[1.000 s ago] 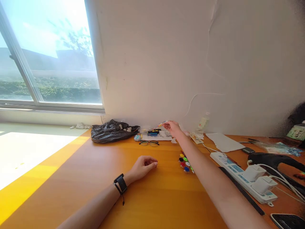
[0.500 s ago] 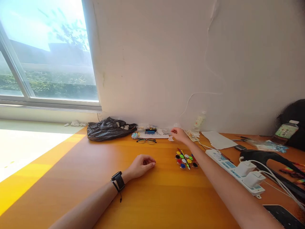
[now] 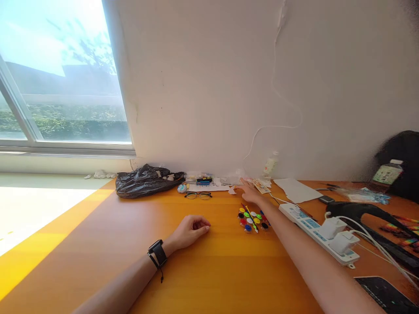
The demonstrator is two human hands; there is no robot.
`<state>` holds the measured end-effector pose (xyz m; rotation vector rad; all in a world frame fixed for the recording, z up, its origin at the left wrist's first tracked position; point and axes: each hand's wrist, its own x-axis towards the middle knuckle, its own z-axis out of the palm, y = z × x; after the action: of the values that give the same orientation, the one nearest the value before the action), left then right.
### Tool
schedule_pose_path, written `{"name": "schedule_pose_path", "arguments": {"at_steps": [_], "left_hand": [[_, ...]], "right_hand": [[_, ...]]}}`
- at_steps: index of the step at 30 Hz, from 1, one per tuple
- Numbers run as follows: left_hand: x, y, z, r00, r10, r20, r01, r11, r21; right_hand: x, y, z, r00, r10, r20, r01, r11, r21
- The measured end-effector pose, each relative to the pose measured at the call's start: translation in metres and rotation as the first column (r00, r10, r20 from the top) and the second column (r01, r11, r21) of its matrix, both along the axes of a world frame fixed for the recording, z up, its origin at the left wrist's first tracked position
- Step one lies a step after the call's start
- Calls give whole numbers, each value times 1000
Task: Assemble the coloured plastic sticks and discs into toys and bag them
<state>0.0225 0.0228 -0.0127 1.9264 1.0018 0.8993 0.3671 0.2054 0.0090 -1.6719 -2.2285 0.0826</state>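
Observation:
My left hand (image 3: 190, 230), a dark watch on its wrist, rests on the orange-brown table with its fingers loosely curled in toward the thumb; nothing shows in it. My right hand (image 3: 249, 192) reaches to the back of the table, fingers apart and empty, just right of a small white paper scrap (image 3: 231, 190). Below that hand lies a cluster of round colourful pieces (image 3: 252, 217), several in red, blue, yellow, green, white and black, with a thin yellow-green stick (image 3: 251, 218) across them. My right forearm passes over the cluster's right edge.
A black plastic bag (image 3: 144, 182), eyeglasses (image 3: 198, 196) and a sheet with small items (image 3: 209, 187) lie along the wall. To the right are a bottle (image 3: 271, 165), white paper (image 3: 294, 191), a power strip (image 3: 314, 226) with plugged-in chargers and cables, and a dark phone-like slab (image 3: 386, 292).
My right hand has opened from a pinch, its fingers now spread near the same spot at the back. The left hand stays curled on the table. The view has shifted slightly.

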Motion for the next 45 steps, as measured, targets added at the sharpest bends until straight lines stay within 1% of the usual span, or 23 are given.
{"name": "schedule_pose_path", "arguments": {"at_steps": [5,7,10,13,16,18,20,21,23,24,25,26,27,29,30,32,35,37,39,42,43,45], "left_hand": [[-1,-2,3,1000,-15,1,15,1000,-11],[0,-2,2,1000,-17,2,17,1000,-8],[0,-1,2,1000,-20,2,20,1000,1],[0,-1,1,1000,-20,-3,20,1000,4],[0,-1,-2,997,57,48,-58,998,15],[0,-1,-3,987,114,112,-117,993,20],[-1,-1,-2,970,153,190,-158,987,10],[-2,-1,0,958,170,233,-174,985,-4],[-5,-3,7,927,188,326,-181,982,-53],[-6,-5,11,913,177,369,-156,984,-86],[-6,-7,16,902,153,403,-115,986,-118],[-7,-11,20,900,121,418,-68,988,-141],[-6,-14,25,906,84,415,-17,986,-163],[-4,-23,33,923,28,384,55,978,-203],[-3,-26,35,930,14,368,77,970,-232],[-2,-30,38,937,31,349,72,958,-276],[-4,-25,34,940,126,316,-20,947,-321],[-7,-19,31,945,155,288,-55,943,-327],[-9,-14,28,957,111,268,-24,951,-310],[-9,-13,28,965,10,262,58,965,-254],[-8,-13,29,963,0,270,67,969,-237],[-7,-15,31,951,31,308,40,974,-221]], "right_hand": [[-12,-1,-2,1000,20,1,-20,998,-63],[-14,-3,-2,999,21,-29,-23,998,-55],[-12,-8,2,993,14,-117,-14,1000,1],[-10,-10,19,968,1,-250,23,995,94],[-13,-14,46,914,-2,-405,79,982,174],[-21,-24,62,865,18,-501,86,979,184],[-33,-46,70,817,70,-573,22,988,151],[-41,-61,70,791,100,-603,-26,991,130],[-61,-98,61,729,156,-666,-158,986,57],[-71,-118,54,625,159,-765,-297,954,-44],[-81,-138,46,538,118,-835,-405,905,-132],[-91,-156,37,480,62,-875,-473,858,-198],[-100,-171,27,443,7,-897,-504,829,-243],[-113,-192,11,411,-76,-909,-531,791,-306],[-118,-197,4,404,-93,-910,-526,790,-315],[-122,-200,-7,415,-108,-904,-513,792,-330],[-121,-196,-14,437,-127,-890,-492,795,-355],[-117,-193,-15,454,-144,-879,-472,798,-374],[-112,-193,-12,457,-139,-878,-446,818,-362],[-108,-193,-8,425,-99,-900,-424,856,-295],[-107,-193,-7,413,-86,-907,-423,864,-275],[-105,-192,-5,384,-65,-921,-406,884,-232]]}}
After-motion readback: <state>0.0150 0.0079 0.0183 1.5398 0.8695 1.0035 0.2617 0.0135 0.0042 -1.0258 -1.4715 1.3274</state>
